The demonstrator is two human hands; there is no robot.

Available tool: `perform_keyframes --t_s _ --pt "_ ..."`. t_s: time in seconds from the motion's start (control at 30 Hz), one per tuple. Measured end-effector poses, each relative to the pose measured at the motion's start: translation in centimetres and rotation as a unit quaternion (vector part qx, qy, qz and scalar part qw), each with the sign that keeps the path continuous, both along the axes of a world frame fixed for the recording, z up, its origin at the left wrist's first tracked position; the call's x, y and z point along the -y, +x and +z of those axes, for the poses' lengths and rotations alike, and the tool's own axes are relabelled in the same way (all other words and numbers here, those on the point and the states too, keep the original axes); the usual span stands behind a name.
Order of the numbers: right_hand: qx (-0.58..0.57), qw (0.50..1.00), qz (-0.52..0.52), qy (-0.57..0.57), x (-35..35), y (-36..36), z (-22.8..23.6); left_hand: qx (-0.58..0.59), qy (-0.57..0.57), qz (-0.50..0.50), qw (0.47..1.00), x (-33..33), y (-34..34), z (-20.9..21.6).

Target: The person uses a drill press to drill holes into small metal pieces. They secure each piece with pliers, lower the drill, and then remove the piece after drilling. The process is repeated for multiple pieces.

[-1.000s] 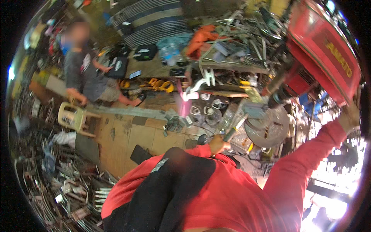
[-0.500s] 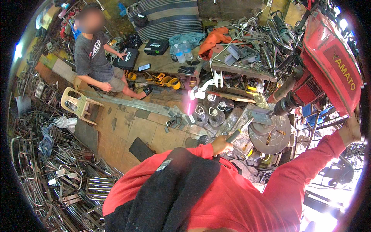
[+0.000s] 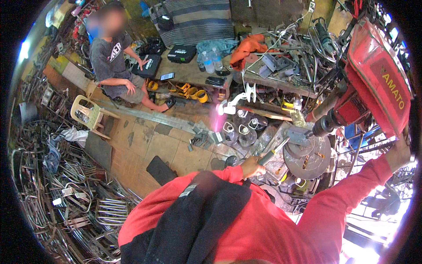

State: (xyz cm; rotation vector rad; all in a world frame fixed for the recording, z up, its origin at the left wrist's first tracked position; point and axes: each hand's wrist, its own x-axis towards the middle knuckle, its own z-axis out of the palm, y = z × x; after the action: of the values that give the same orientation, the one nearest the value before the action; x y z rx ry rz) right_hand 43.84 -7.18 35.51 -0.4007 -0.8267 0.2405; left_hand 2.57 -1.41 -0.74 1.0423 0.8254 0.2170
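Note:
My left hand (image 3: 252, 167) is closed around the grey-green handle of a long pliers-like tool (image 3: 268, 156). The silver end of this tool reaches a flat grey metal piece (image 3: 298, 136) on the round table (image 3: 306, 163) of a red drill press (image 3: 373, 75). Just above the metal piece is the drill chuck (image 3: 323, 126); whether the bit touches it I cannot tell. My right hand (image 3: 398, 155) is raised at the far right, by the side of the drill press head. Its fingers, and anything they grip, are hidden there.
Large dark-filled bottles (image 3: 247, 135) stand left of the press, near a white lamp (image 3: 237, 99). Behind, a workbench (image 3: 259, 78) bears metal scraps. A seated person (image 3: 110, 66) is at back left, near a cream plastic chair (image 3: 91, 116). Bent metal tubes (image 3: 74, 189) crowd the left.
The whole view has shifted slightly. The seated person's nearer hand has risen onto the leg. My hands, the tool and the metal piece keep nearly the same places.

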Motion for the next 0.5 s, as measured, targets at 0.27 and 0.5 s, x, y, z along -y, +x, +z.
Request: perform_keyframes --t_s 0.27,0.5 --pt "-0.028 0.998 0.009 -0.053 -0.3 0.0 -0.4 0.001 0.015 -0.085 0.996 -0.3 -1.2 4.5" --pt "-0.031 0.984 0.173 0.011 -2.8 -0.4 -0.8 -0.104 0.069 -0.031 0.992 -0.8 -0.9 2.4"
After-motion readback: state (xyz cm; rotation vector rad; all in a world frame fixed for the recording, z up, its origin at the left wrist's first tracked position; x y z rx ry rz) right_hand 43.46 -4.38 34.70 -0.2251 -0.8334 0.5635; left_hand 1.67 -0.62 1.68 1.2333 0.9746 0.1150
